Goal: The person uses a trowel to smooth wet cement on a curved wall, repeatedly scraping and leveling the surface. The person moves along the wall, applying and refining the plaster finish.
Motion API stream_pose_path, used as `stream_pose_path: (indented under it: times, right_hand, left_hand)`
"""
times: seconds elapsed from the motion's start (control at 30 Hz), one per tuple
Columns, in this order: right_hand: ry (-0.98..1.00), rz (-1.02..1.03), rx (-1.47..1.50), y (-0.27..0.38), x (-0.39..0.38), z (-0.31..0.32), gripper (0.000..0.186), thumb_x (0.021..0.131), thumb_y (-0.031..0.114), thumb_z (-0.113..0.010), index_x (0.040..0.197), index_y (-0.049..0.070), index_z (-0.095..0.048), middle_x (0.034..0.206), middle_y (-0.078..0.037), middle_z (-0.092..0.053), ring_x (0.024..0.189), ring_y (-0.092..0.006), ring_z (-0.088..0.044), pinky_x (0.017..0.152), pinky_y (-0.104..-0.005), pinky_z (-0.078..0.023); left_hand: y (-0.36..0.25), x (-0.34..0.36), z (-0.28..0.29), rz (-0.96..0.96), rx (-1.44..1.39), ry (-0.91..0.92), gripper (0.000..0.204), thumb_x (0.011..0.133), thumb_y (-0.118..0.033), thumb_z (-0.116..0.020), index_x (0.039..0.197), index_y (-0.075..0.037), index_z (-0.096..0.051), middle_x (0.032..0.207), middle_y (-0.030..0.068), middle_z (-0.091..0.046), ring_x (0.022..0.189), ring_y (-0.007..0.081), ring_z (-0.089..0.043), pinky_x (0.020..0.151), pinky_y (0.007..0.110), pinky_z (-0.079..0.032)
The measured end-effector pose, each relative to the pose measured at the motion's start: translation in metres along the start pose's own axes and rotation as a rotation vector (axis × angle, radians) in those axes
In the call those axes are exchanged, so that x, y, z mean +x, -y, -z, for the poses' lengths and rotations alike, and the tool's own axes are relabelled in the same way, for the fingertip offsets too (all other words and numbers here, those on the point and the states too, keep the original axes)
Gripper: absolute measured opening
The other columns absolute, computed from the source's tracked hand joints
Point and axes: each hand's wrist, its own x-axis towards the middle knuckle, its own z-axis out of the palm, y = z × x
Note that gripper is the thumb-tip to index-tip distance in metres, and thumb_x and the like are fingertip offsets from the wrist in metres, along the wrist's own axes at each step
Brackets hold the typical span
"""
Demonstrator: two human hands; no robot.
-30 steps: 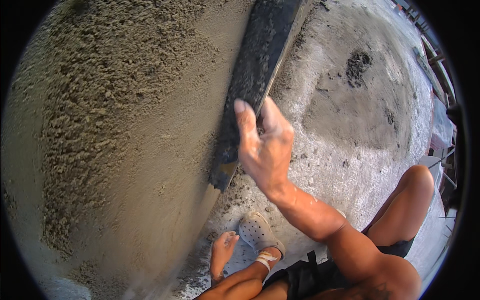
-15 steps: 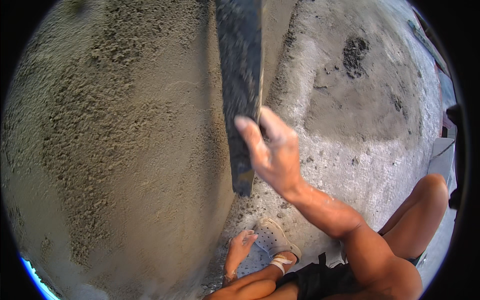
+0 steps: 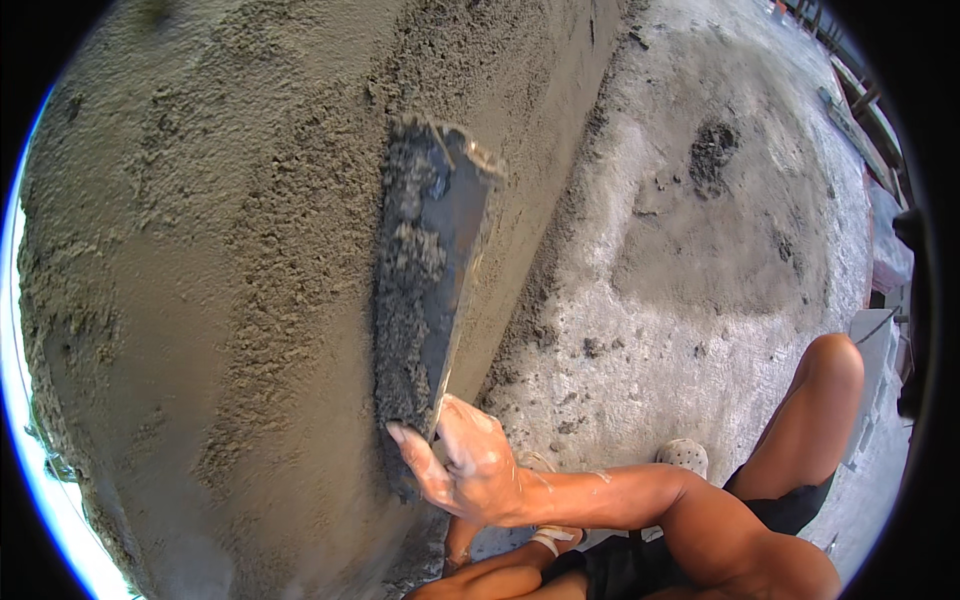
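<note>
Head view: straightedge [image 3: 432, 270] w/ mortar against plastered wall [image 3: 220, 300].

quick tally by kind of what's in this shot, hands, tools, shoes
hands: 1, the right hand gripping the tool
straightedge boards caked with mortar: 1
pale perforated shoes: 1 visible
plastered wall: 1
total: 4
</note>
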Motion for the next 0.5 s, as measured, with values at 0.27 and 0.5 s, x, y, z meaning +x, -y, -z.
stream_pose_path:
  times: [0.27, 0.5]
  right_hand:
    - [-0.153, 0.13, -0.252, -0.007, 0.111, 0.086, 0.018, 0.099, 0.015, -0.063, 0.093, -0.002, -0.065, 0.065, -0.008, -0.057, 0.053, -0.015, -0.052, 0.047, -0.0332, -0.042]
    - [-0.306, 0.226, -0.352, 0.027, 0.207, 0.085, 0.021, 0.099, 0.017, -0.063, 0.09, -0.002, -0.061, 0.063, -0.012, -0.057, 0.052, -0.0205, -0.053, 0.052, -0.0365, -0.045]
  left_hand:
    - [-0.004, 0.006, 0.006, 0.095, -0.068, -0.013, 0.042, 0.094, -0.036, -0.071, 0.111, 0.002, -0.069, 0.095, 0.02, -0.074, 0.089, 0.0283, -0.074, 0.079, 0.037, -0.056]
    - [-0.008, 0.007, 0.007, 0.022, -0.114, 0.008, 0.04, 0.093, -0.034, -0.072, 0.111, 0.002, -0.069, 0.098, 0.0189, -0.074, 0.091, 0.0261, -0.073, 0.079, 0.035, -0.056]
